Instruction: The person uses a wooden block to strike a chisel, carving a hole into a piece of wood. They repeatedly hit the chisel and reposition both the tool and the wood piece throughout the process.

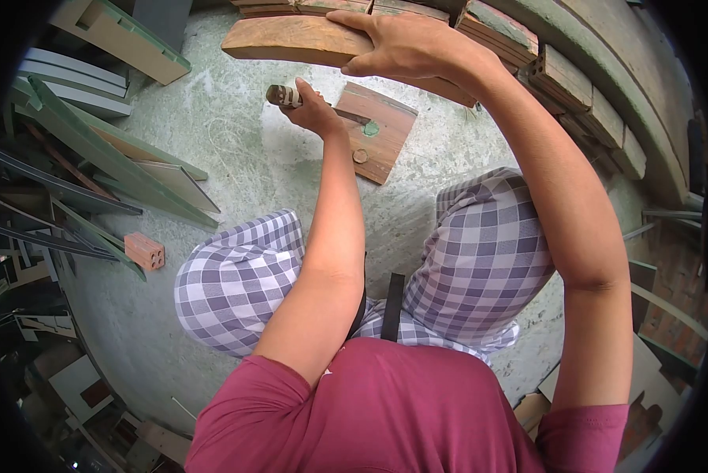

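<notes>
My left hand [316,112] is closed around a dark tool with a light-banded handle [284,96]. The tool's thin shaft points right, its tip by a green patch on a reddish wooden board [385,142] lying on the floor. A round brown knot or plug [359,155] shows lower on this board. Farther forward, my right hand [397,49] grips a long, thick piece of wood [291,39], with fingers over its far edge and the thumb at its near edge. The wood lies crosswise beyond the tool; whether it touches anything beneath is unclear.
Stacked bricks [563,79] line the far right beside a curved ledge [622,55]. Boards and panels [125,150] lean at the left, near a hollow brick [144,251] on the concrete floor [243,158]. My checked-covered knees [488,252] flank the work.
</notes>
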A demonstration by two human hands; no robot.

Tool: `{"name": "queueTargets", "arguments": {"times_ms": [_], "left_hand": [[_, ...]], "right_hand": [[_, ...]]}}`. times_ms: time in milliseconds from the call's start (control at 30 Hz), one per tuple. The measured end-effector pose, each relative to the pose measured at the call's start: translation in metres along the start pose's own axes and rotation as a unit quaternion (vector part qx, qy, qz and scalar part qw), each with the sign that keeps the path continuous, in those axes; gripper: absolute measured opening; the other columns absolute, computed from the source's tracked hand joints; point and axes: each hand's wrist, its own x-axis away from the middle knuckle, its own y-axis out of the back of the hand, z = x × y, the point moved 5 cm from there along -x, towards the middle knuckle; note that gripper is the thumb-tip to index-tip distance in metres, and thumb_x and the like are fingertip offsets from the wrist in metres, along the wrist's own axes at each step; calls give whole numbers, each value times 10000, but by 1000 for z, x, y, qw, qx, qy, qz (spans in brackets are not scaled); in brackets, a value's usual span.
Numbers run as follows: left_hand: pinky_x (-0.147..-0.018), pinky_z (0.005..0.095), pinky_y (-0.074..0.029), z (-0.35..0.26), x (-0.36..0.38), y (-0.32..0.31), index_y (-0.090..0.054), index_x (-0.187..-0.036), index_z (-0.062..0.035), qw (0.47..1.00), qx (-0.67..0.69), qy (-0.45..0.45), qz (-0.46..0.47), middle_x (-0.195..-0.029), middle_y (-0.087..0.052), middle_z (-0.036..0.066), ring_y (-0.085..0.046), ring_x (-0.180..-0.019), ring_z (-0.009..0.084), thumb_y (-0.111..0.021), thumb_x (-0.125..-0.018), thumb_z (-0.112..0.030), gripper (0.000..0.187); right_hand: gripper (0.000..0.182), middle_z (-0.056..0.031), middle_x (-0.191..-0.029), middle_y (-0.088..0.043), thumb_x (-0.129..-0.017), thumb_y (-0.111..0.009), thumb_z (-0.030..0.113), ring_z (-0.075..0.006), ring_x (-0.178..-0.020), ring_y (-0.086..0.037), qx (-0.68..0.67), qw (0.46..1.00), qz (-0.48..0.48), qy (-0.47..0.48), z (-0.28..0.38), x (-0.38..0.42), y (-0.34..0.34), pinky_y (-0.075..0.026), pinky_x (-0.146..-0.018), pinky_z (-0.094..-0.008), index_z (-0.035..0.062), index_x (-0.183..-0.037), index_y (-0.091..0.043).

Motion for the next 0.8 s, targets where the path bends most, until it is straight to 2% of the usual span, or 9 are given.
{"name": "queueTargets", "arguments": {"times_ms": [167,267,333,433,467,533,600,767,800], "left_hand": [[-558,268,-480,6,-1,0,-413,-1138,23,999,-31,-28,-6,-926,-538,106,-540,-689,160,-640,-830,-160,424],[-582,287,-504,18,-7,1,-412,-1142,35,994,-82,-78,-1,-939,-546,119,-569,-708,174,-651,-817,-118,432],[-638,314,-515,13,1,-2,-403,-1164,50,992,-99,-79,-6,-971,-554,138,-593,-774,201,-652,-811,-99,457],[-799,374,-489,-3,16,-9,-392,-1195,59,987,-143,-78,18,-1036,-557,160,-583,-928,258,-643,-811,-97,484],[-799,374,-489,-7,18,-11,-392,-1195,59,986,-143,-78,18,-1036,-557,160,-583,-928,258,-643,-811,-97,484],[-865,378,-472,-12,23,-13,-378,-1212,41,981,-169,-87,31,-1115,-524,156,-560,-992,258,-636,-821,-112,493],[-932,377,-455,-10,32,-19,-326,-1255,0,982,10,-152,114,-1253,-423,139,-527,-1057,265,-625,-837,-120,528],[-842,399,-442,-10,40,-20,-404,-1211,44,987,-142,-57,56,-1099,-544,186,-551,-1003,287,-666,-782,-141,536],[-862,401,-437,-17,45,-21,-390,-1228,42,987,-136,-59,58,-1112,-535,183,-551,-1007,294,-633,-790,-113,524]], "right_hand": [[772,-273,-1016,-611,-736,-541,391,-353,-884,-614,-73,991,114,16,25,16,44,-482,-761,-410,93,-1406,-301],[782,-273,-970,-616,-736,-540,395,-355,-865,-608,-42,998,-18,34,32,6,48,-479,-749,-417,82,-1409,-292],[795,-272,-933,-610,-741,-536,405,-348,-843,-603,-64,996,60,-22,48,10,63,-475,-747,-420,67,-1413,-277],[796,-257,-870,-616,-758,-528,399,-344,-806,-605,-140,979,-96,109,45,3,56,-476,-744,-421,57,-1421,-248],[662,-158,-1054,-641,-715,-610,428,-290,-928,-628,165,896,-222,348,38,2,21,-503,-792,-399,235,-1332,-465],[750,-215,-953,-650,-705,-608,430,-302,-883,-648,-82,996,35,29,30,-1,7,-517,-814,-387,215,-1389,-386],[698,-194,-947,-656,-733,-583,443,-282,-878,-657,104,987,118,16,33,5,-9,-525,-820,-402,242,-1377,-403],[665,-197,-1029,-638,-759,-575,415,-322,-884,-634,-55,995,-28,78,42,5,20,-502,-792,-405,176,-1360,-423],[802,-256,-906,-619,-755,-536,396,-342,-811,-604,-86,990,113,12,65,16,57,-478,-744,-415,60,-1422,-245]]}}
